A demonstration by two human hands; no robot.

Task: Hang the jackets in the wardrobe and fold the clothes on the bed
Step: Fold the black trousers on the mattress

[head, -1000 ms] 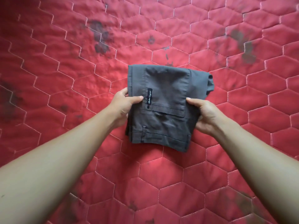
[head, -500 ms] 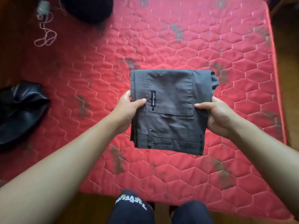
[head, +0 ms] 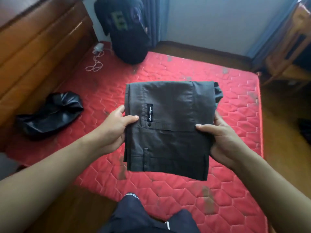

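Observation:
A folded pair of dark grey trousers with a small black label is held up flat above the red quilted mattress. My left hand grips its left edge, thumb on top. My right hand grips the right edge, thumb on top and fingers underneath. A crumpled black leather jacket lies on the mattress at the left. A black garment with a green print leans against the wall at the head of the mattress.
A brown wooden wardrobe runs along the left. A white cable lies on the mattress near the far left corner. Wooden furniture stands at the right by blue curtains. My legs are at the mattress's near edge.
I have lifted the folded trousers off the mattress and raised my head; the view pulled back from close over the bed to show the room. Both hands kept their grip.

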